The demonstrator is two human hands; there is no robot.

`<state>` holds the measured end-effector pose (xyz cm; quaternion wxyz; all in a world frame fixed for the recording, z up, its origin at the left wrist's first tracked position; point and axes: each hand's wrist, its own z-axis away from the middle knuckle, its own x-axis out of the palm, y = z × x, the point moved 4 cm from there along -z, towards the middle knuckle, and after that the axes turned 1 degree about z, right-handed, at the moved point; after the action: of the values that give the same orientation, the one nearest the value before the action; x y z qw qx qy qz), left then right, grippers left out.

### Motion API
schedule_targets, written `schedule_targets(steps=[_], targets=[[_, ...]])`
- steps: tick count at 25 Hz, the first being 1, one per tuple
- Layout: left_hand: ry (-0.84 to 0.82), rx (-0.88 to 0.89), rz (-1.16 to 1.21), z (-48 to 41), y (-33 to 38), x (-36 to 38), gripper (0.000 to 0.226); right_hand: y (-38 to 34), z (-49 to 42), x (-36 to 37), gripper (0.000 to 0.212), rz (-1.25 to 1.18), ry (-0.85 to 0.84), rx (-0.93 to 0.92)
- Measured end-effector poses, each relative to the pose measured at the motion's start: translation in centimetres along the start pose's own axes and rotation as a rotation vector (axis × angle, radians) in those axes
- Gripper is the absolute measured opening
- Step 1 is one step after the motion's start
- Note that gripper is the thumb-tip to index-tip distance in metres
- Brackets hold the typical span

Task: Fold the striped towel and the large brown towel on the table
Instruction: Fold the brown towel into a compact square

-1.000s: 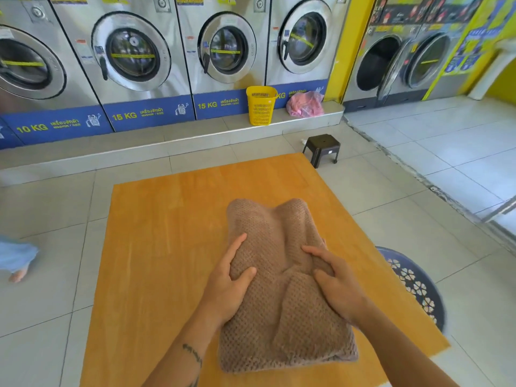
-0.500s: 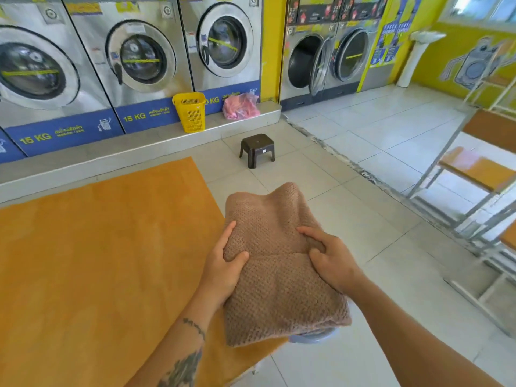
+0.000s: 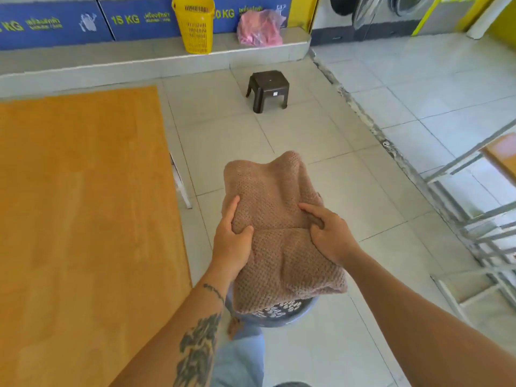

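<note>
A folded brown towel (image 3: 279, 219) with a waffle weave hangs in the air to the right of the orange table (image 3: 83, 205), above a blue laundry basket (image 3: 282, 311) on the floor. My left hand (image 3: 230, 244) grips its left side, thumb on top. My right hand (image 3: 329, 236) grips its right side, fingers pressed into the cloth. The towel's near end sags over the basket's rim. No striped towel is in view.
A dark plastic stool (image 3: 267, 90) stands on the tiled floor ahead. A yellow basket (image 3: 194, 26) and a pink bag (image 3: 259, 29) sit on the ledge below the washing machines. Metal-framed chairs (image 3: 480, 213) crowd the right side.
Both hands have lifted the folded brown towel off the table and carried it to the right, so it now hangs over the blue basket. The view has swung right and down.
</note>
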<state>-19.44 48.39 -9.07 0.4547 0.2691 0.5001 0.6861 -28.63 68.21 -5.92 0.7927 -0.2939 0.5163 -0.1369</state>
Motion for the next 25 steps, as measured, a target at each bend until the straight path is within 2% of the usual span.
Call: schedule_targets(steps=[4, 10, 14, 19, 21, 25], targets=[[0.065, -0.181, -0.041, -2.9, -5.8, 3.7, 0.068, 6.0, -4.2, 3.7, 0.064, -0.020, -0.113, 0.098], [0.155, -0.403, -0.183, -5.6, -17.5, 6.8, 0.065, 15.9, -8.4, 13.2, 0.064, -0.042, -0.376, 0.121], [0.137, -0.532, -0.226, -7.6, -26.5, 8.2, 0.063, 23.3, -10.7, 20.4, 0.064, -0.074, -0.522, 0.218], [0.126, -0.588, -0.201, -13.1, -36.6, 9.5, 0.065, 30.2, -15.9, 28.6, 0.060, -0.087, -0.548, 0.257], [0.074, -0.608, -0.272, -15.1, -40.1, 9.7, 0.065, 32.6, -17.5, 31.6, 0.057, -0.061, -0.570, 0.255], [-0.137, -0.821, -0.549, -16.0, -46.1, 9.6, 0.070, 37.3, -17.6, 36.3, 0.058, 0.071, -0.768, 0.390]])
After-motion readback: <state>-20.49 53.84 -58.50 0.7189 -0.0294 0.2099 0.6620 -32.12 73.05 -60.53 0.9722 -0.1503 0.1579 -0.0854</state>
